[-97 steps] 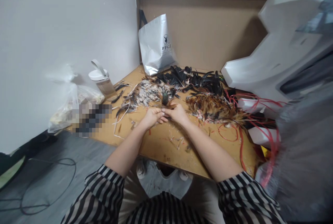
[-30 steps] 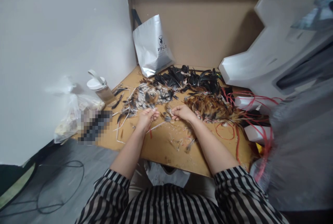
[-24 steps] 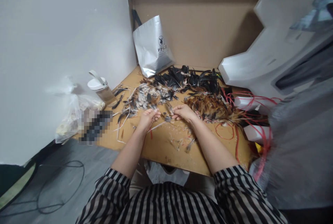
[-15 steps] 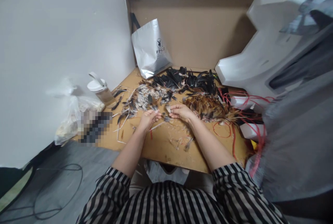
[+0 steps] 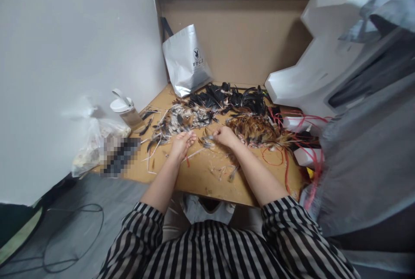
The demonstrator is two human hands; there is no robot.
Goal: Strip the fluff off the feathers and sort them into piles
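Feather [image 5: 187, 124] pinched in left grip [image 5: 183, 144] — right grip [image 5: 225, 136] beside loose feathers [image 5: 206, 143], hold unclear.

likely workshop: feather heaps [image 5: 259, 132] on littered worktable [image 5: 197, 179]

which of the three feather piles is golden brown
The rightmost pile, beside the right hand; the back pile is black, the left pile mottled pale and dark.

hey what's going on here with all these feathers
Someone in a striped top is working with both hands over a table. The left hand seems to pinch a dark-tipped feather; the right hand is at small loose feathers, though whether it grips any is unclear. Mottled feathers lie beyond the left hand, black feathers farther back and brown feathers off to the right.
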